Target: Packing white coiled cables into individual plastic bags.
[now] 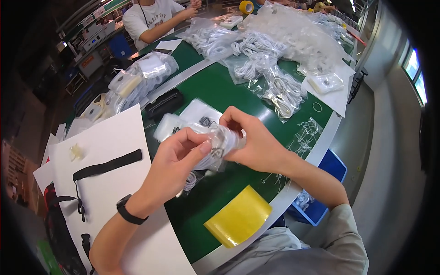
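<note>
Both my hands are closed on a crinkled clear plastic bag (219, 142), held above the green table. What is inside looks whitish and is partly hidden by my fingers. My left hand (176, 153), with a black band on its wrist, pinches the bag between thumb and fingers. From the other side my right hand (254, 140) grips its right end. Just beyond them lie flat clear bags (199, 111) with dark printing. A coiled pale cable (189, 181) rests on the table below the held bag.
A yellow glossy sheet (239, 217) lies near the front edge. White board (119, 197) with a black strap (107, 165) covers the left. Bagged white cables (279, 89) are heaped farther back. Clear ties (308, 135) lie scattered right, above a blue bin (332, 169). A person (153, 20) stands across.
</note>
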{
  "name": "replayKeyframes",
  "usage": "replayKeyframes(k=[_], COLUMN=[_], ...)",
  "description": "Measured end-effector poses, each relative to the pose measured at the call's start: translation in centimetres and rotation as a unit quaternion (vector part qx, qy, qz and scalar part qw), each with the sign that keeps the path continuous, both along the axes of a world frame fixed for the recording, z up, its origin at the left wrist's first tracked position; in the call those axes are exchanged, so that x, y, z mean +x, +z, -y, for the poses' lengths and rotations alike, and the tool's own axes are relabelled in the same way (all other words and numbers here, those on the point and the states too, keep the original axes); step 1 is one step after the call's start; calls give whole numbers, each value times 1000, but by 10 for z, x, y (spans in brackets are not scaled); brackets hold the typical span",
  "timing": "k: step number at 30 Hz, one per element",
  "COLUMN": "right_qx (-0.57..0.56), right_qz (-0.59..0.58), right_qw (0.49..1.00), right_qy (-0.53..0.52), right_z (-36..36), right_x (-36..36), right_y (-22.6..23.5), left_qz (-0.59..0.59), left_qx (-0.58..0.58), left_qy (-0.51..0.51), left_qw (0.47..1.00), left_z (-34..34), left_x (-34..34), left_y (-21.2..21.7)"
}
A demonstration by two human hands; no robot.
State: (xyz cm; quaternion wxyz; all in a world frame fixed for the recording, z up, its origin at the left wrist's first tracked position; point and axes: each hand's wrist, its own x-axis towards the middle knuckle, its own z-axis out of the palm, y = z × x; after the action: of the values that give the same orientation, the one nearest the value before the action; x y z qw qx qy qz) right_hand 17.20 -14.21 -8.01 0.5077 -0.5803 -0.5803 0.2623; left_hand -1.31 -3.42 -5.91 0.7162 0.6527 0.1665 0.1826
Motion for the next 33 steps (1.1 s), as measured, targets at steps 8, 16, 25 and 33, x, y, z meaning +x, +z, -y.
replayKeyframes(k=[8,16,25,33], right_qx=[55,-131,9,97], right_qz=[293,520,266,176], right_qw=[939,743,902,933], right_qy=[-169,-401,-340,-299], right_z=[3,-3,-7,-8], right_x=[36,93,62,37], right_y=[1,-38,-12,2], left_qz=[-128,-372,-346,-306], left_qx=[206,486,626,452], left_qy=[40,31,56,44], left_qw=[969,790,697,837], left_z=[-36,-36,-22,-36], left_x=[-30,-37,-43,-38], left_y=[40,41,26,24])
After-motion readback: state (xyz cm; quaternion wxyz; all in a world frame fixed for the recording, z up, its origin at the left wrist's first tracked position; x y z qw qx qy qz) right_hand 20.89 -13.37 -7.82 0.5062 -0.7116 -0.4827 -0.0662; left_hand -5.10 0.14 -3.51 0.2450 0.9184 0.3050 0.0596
